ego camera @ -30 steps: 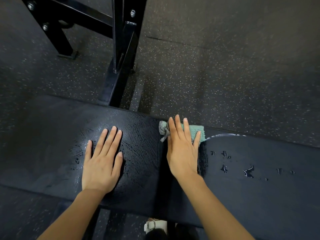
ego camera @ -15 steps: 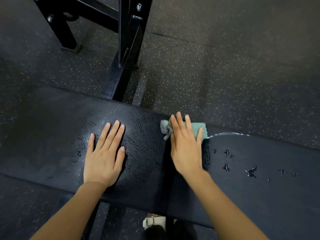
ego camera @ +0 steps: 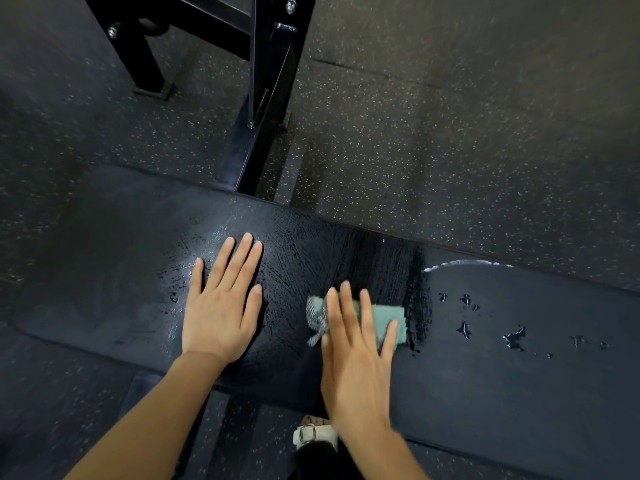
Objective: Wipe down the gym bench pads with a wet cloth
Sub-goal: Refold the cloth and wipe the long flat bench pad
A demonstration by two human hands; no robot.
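Observation:
A long black bench pad [ego camera: 519,382] runs across the view from left to lower right. Its middle is streaked wet, and small water blots dot the dry part to the right. A folded teal cloth [ego camera: 386,323] with a grey striped edge lies on the pad. My right hand [ego camera: 356,358] presses flat on the cloth, fingers spread, covering most of it. My left hand [ego camera: 221,306] rests flat on the wet pad to the left, fingers apart, holding nothing.
A black steel rack frame [ego camera: 266,109] stands on the speckled rubber floor [ego camera: 450,150] just beyond the pad's far edge. A white shoe with a buckle [ego camera: 311,434] shows below the pad's near edge.
My right hand has dragged the cloth from the pad's far edge toward the near edge, leaving a fresh wet streak. My left hand has stayed in place.

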